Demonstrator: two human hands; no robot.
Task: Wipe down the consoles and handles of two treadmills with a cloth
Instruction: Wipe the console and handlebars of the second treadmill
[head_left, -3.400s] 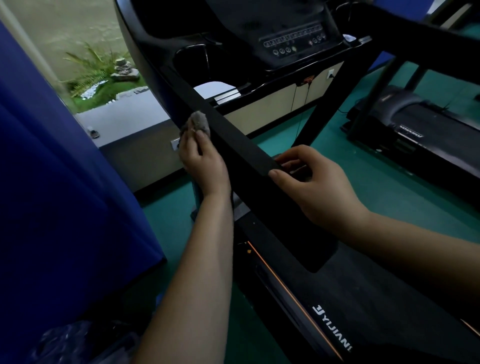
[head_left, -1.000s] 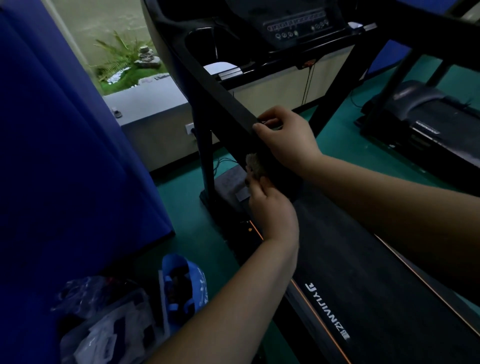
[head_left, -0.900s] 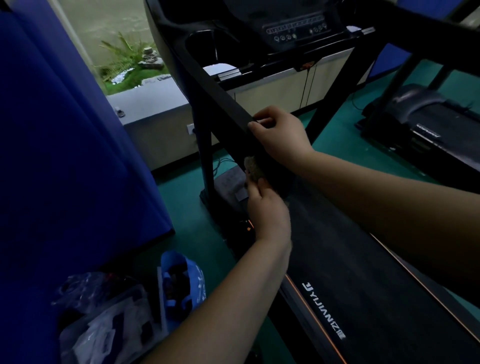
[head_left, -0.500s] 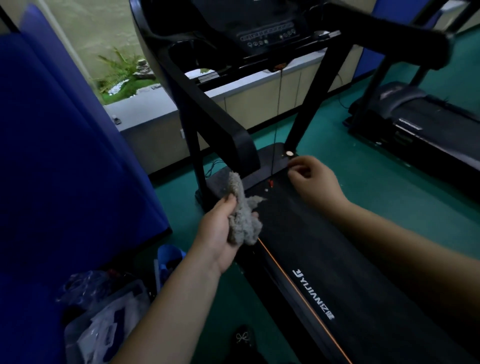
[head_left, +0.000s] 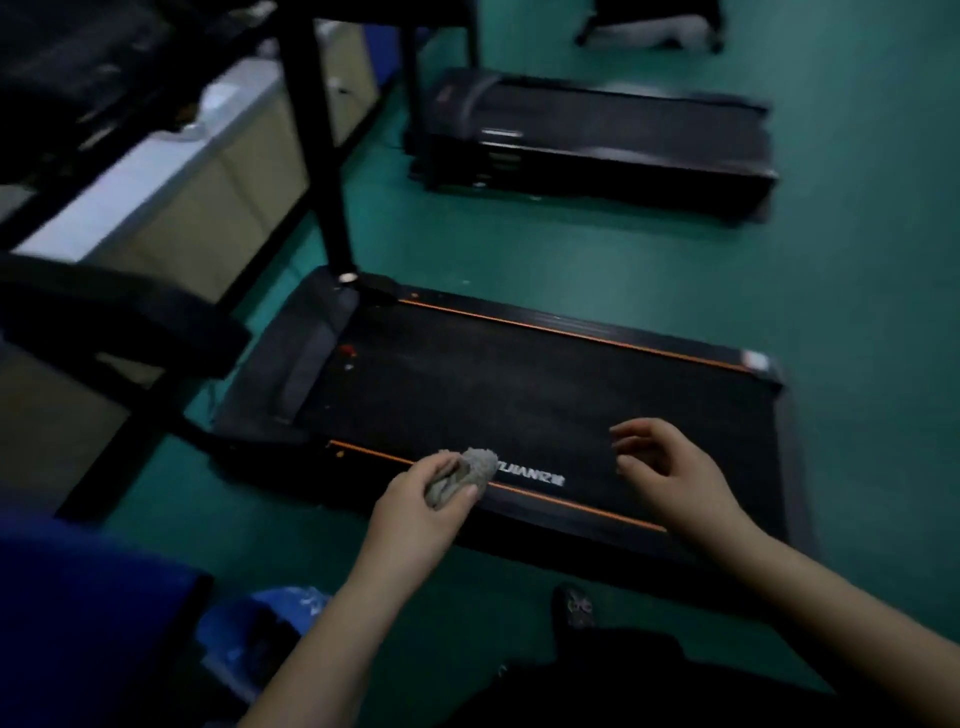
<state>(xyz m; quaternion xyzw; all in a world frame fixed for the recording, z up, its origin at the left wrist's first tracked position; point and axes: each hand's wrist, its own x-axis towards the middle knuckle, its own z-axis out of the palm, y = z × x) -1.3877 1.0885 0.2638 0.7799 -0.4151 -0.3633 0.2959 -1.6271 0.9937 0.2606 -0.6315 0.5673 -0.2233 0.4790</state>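
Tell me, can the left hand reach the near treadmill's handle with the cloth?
Probably yes. The left hand holds the cloth, and only open air lies between it and the handle, up to its left. Nothing blocks the way.

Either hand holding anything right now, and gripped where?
Left hand grips the bunched cloth around its lower end. Right hand holds nothing.
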